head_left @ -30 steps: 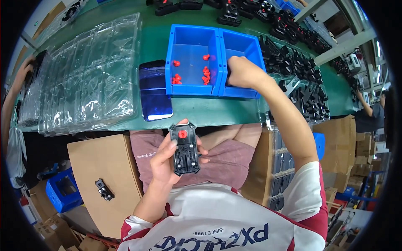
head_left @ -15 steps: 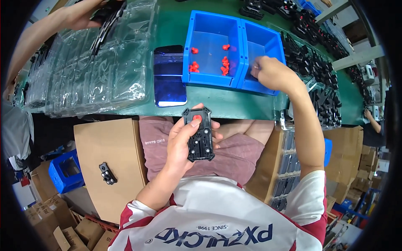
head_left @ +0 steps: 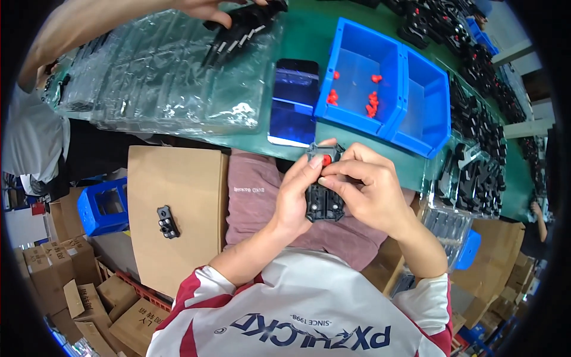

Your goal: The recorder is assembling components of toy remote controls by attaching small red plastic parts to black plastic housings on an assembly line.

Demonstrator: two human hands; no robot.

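My left hand (head_left: 290, 196) is closed around a black plastic housing (head_left: 325, 208), held upright over my lap by the table's front edge. A small red piece (head_left: 326, 159) sits in the upper part of the housing, beside my left thumb. Over the housing's right side, my right hand (head_left: 376, 189) has thumb and forefinger pinched together just below the red piece. Whatever lies between those fingertips is too small or hidden to make out. Several loose red pieces (head_left: 372, 105) lie in the left compartment of the blue bins (head_left: 388, 130) beyond my hands.
A dark phone-like slab (head_left: 293, 122) lies left of the bins. Clear plastic trays (head_left: 184, 101) cover the left of the table, where another person's hand (head_left: 208, 9) holds black parts (head_left: 248, 28). More black parts (head_left: 476, 137) fill the right. A cardboard box (head_left: 184, 262) carries a small black part (head_left: 167, 222).
My right hand has come from the right-hand blue bin to the housing in my left hand. The other person's hand has moved right over the trays with the black parts. The view has shifted.
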